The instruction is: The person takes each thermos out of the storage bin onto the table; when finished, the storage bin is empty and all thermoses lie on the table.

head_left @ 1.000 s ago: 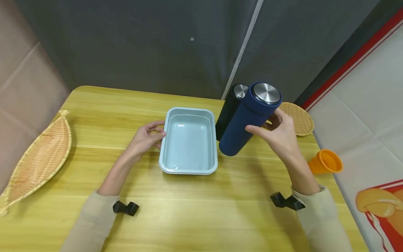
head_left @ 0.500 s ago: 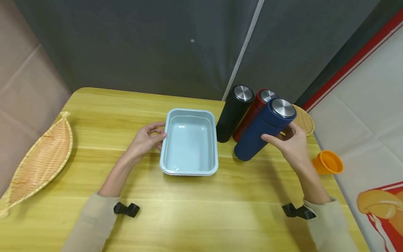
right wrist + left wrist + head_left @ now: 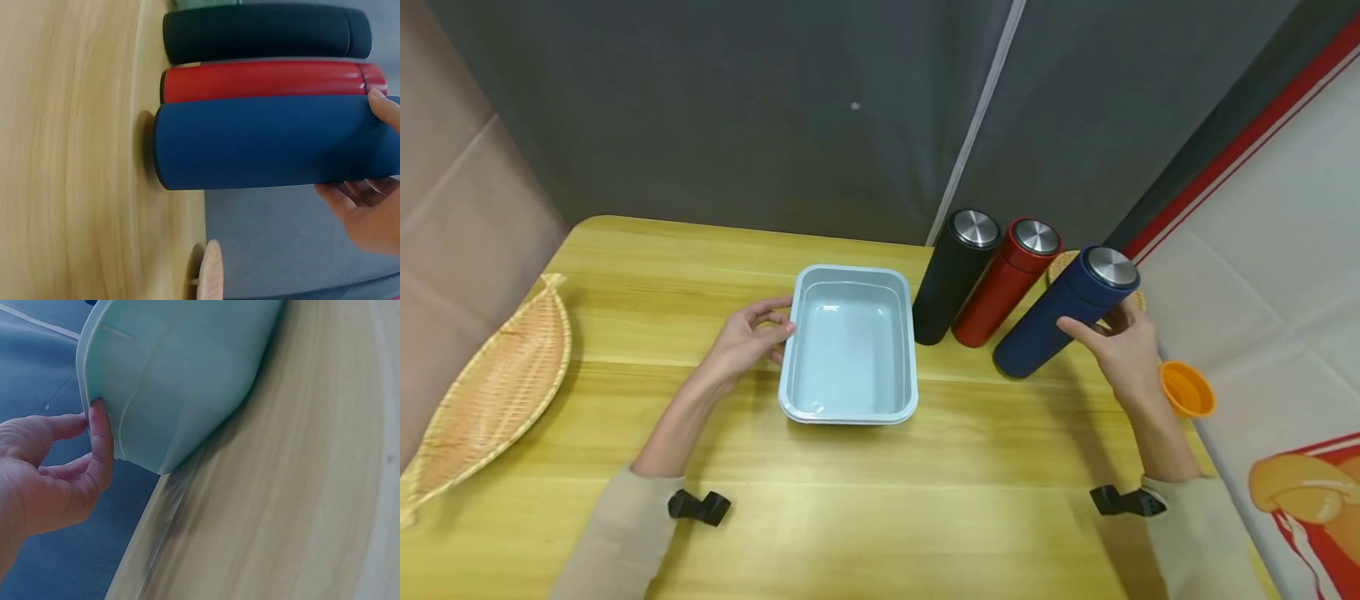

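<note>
A pale blue plastic basin [image 3: 850, 354] sits mid-table. My left hand [image 3: 748, 337] pinches its left rim, thumb at the rim and fingers against the outer wall [image 3: 169, 381]. My right hand [image 3: 1123, 350] grips a dark blue thermos flask [image 3: 1056, 325] near its steel-topped lid. The flask stands upright; its base is at or just above the tabletop, and I cannot tell whether it touches. Left of it stand a red thermos flask [image 3: 1003, 287] and a black thermos flask [image 3: 951, 283], side by side at the basin's right. The right wrist view shows the blue flask nearest, partly covering the red one.
A leaf-shaped woven basket [image 3: 501, 379] lies at the table's left edge. Another woven basket [image 3: 1062, 263] is mostly hidden behind the blue flask. An orange cup [image 3: 1187, 389] is at the right edge by the white wall. Grey curtain [image 3: 737, 117] hangs behind the wooden table [image 3: 880, 517].
My right hand has moved the blue flask rightward and lower, away from the black flask. The red flask has come into full sight between them. My left hand stays at the basin.
</note>
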Tool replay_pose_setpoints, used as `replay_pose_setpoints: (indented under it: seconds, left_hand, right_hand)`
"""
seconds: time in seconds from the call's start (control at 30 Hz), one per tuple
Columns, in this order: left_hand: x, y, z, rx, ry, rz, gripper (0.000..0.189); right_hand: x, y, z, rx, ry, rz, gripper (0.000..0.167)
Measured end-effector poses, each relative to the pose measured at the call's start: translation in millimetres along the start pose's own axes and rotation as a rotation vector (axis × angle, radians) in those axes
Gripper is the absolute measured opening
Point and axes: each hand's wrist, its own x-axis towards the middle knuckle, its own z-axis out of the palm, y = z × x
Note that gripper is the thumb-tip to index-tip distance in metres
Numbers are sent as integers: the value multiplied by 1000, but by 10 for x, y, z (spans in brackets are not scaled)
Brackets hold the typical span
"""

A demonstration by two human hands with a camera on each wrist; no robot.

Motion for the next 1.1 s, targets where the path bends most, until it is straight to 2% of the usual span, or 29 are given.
replay_pose_setpoints:
  seconds: [0.13, 0.33, 0.63, 0.8, 1.0, 1.1]
  left_hand:
    - [7, 6, 2, 3, -1, 2, 51]
    - [22, 13, -16, 11, 0, 4, 52]
    - [17, -16, -11, 8, 4, 20, 52]
    - [8, -13, -9, 8, 1, 17, 51]
    - [18, 2, 4, 23, -3, 20, 51]
    - [30, 4, 3, 38, -6, 26, 50]
  right_hand:
    - [107, 87, -7, -80, 58, 8, 59]
    - [318, 169, 46, -56, 115, 9, 56]
    - [463, 275, 102, -26, 108, -29, 53]
    - [473, 292, 103, 16, 91, -37, 53]
    - [463, 288, 93, 8, 81, -56, 51]
    - [468, 285, 105, 48, 64, -69, 54]
